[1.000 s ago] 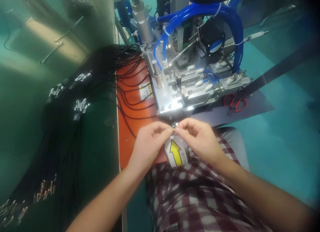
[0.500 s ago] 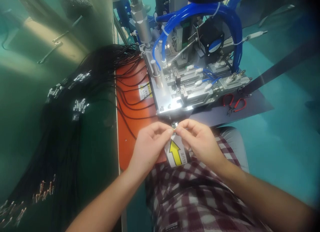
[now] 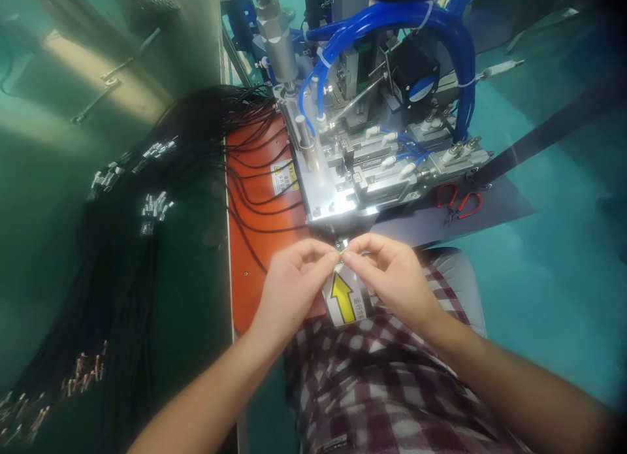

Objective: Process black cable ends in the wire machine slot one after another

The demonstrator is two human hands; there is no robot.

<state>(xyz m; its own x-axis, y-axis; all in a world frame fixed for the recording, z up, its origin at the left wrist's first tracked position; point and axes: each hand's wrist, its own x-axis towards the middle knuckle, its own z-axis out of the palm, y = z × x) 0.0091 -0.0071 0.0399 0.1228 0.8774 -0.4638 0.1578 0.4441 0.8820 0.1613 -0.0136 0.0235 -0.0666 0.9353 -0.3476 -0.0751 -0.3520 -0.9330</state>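
head view: left hand (image 3: 288,292), right hand (image 3: 393,282) pinch tiny part (image 3: 343,250) at machine (image 3: 333,202), cables (image 3: 142,264) beside

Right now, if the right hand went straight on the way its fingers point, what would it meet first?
The right hand points left at the left hand. It pinches a small metal piece, so the left fingertips would likely come first; depth is hard to judge.
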